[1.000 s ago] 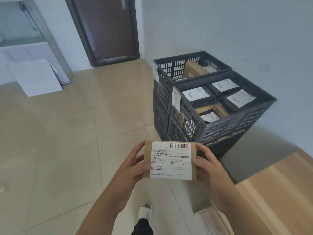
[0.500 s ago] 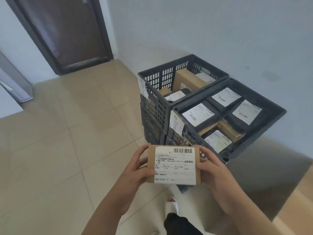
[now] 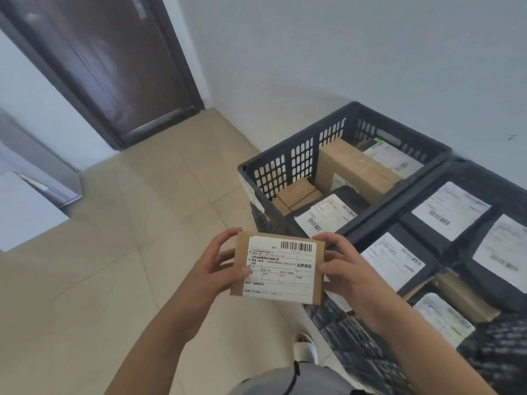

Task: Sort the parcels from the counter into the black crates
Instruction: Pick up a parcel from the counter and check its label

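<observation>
The held parcel (image 3: 278, 266) is brown cardboard with a white label printed in black text, ruled lines and a barcode. At two o'clock from it, the far crate (image 3: 288, 163) is black with a grid of slotted holes; it holds tan boxes and a black bag with a white barcoded label. At three o'clock, the near crate (image 3: 393, 220) is black, filled with black bags bearing white labels. The floor (image 3: 99, 266) is beige tile, the door (image 3: 108, 67) dark brown, the wall (image 3: 342, 52) pale grey.

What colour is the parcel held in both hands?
Brown cardboard parcel with a white label, seen in the head view.
</observation>
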